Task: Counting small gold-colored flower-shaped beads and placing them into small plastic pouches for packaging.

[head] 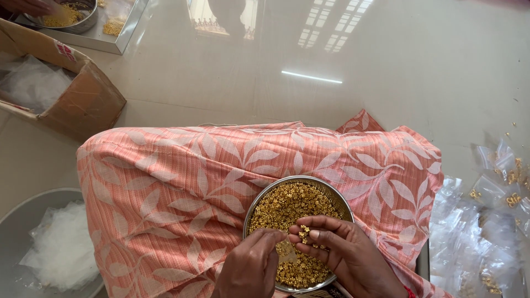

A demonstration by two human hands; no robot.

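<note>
A round steel bowl (259, 205) full of small gold-coloured beads (287, 204) rests on my lap, on peach cloth with a white leaf pattern (165, 187). My left hand (248, 265) and my right hand (342, 254) meet over the near side of the bowl. A few gold pieces (303, 233) lie on the cupped fingers of my right hand. The fingertips of my left hand are pinched together right beside them; whether they hold a piece is hidden.
Small clear plastic packets (486, 221), some with gold pieces, lie on the glossy floor at the right. A grey tub (22, 209) with clear bags sits at the lower left, a cardboard box (83, 99) above it. Another person's hand (27, 5) reaches a steel bowl at top left.
</note>
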